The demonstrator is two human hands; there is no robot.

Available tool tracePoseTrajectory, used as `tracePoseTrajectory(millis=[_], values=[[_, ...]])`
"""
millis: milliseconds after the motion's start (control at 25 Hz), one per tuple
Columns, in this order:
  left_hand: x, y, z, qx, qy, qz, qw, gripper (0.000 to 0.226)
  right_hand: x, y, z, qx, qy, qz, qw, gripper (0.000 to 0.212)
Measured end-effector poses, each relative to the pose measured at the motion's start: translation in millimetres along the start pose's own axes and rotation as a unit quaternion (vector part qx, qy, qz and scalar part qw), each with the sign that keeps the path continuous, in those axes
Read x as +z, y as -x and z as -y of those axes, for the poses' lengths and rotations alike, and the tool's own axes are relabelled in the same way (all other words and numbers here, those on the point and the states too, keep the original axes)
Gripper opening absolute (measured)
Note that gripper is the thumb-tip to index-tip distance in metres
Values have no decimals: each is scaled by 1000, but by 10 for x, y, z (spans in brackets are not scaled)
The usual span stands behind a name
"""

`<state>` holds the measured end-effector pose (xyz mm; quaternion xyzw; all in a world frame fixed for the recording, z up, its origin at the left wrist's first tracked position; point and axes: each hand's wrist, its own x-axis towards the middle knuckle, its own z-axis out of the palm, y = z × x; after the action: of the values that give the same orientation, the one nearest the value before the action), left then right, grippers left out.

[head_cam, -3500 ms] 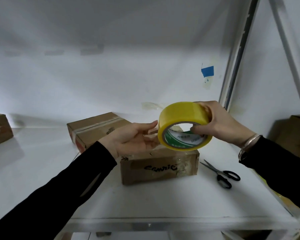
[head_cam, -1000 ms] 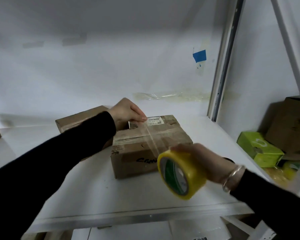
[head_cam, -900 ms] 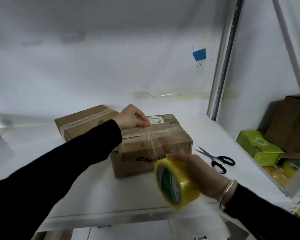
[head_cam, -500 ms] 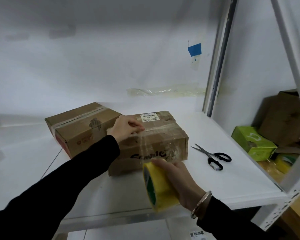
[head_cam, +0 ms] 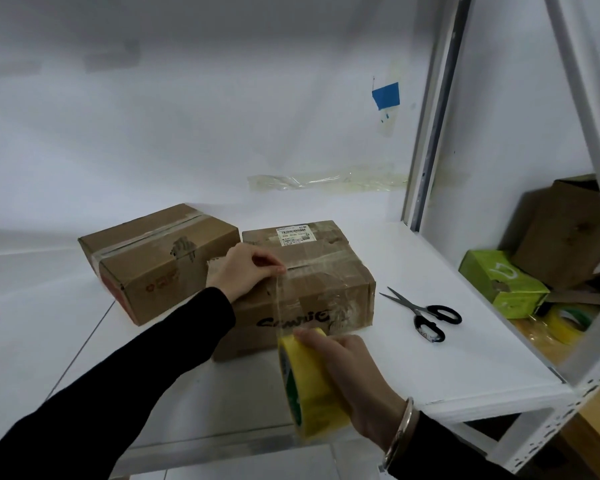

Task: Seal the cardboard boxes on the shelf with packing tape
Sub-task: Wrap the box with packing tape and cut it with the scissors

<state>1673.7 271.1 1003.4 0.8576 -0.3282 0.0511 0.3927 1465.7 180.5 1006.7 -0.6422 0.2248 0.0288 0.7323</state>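
Observation:
A cardboard box (head_cam: pixel 326 278) with black handwriting on its front sits near the front of the white shelf (head_cam: pixel 447 368). My left hand (head_cam: pixel 243 271) pinches the free end of a clear tape strip (head_cam: pixel 277 299) against the box's top near its left side. The strip runs down over the front face to a yellow tape roll (head_cam: pixel 309 386), which my right hand (head_cam: pixel 354 379) grips in front of the box near the shelf edge. A second box (head_cam: pixel 153 261), taped across its top, stands just to the left.
Black-handled scissors (head_cam: pixel 426 315) lie on the shelf right of the box. Beyond the shelf's upright post (head_cam: pixel 430 140) are a green carton (head_cam: pixel 499 287), a brown box (head_cam: pixel 565 233) and another yellow tape roll (head_cam: pixel 565 323). Old tape scraps stick to the back wall.
Since the earliest frame the tape end went onto the box top. My right hand has pulled the roll down over the front toward the shelf edge; my left hand slid slightly forward along the top.

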Motion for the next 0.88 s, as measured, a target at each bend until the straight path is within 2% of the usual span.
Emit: tracePoseTrajectory(millis=[80,160,240,320,400,480,520,600,680,760,880], values=[[47,110,-50,56,-27,-22,998,11,2,-14,-61,14,7,-9,1000,33],[78,136,-12,102,-87,-51,990,28,1,-13,-80,24,-1,-14,1000,27],[34,85,97,56,-232,-31,971,51,0,7,-68,19,-9,-12,1000,24],[31,27,149,-28,-300,22,953,63,-1,24,-58,15,-5,-15,1000,25],[17,5,94,-48,-235,-7,971,54,5,27,-60,21,-6,-14,1000,24],[-43,62,-20,41,-118,-84,989,42,18,32,-84,36,2,-11,999,23],[-81,123,-52,103,-87,-65,989,39,21,27,-99,41,6,-12,999,24],[-109,333,-85,192,-107,90,971,46,28,2,-126,47,7,-16,999,27],[-87,471,-24,188,-182,230,937,66,30,-15,-135,49,7,-18,999,30],[-64,461,87,176,-265,247,915,79,23,-28,-126,42,9,-15,999,25],[-38,470,25,179,-313,227,904,78,26,-44,-130,37,15,-14,999,27]])
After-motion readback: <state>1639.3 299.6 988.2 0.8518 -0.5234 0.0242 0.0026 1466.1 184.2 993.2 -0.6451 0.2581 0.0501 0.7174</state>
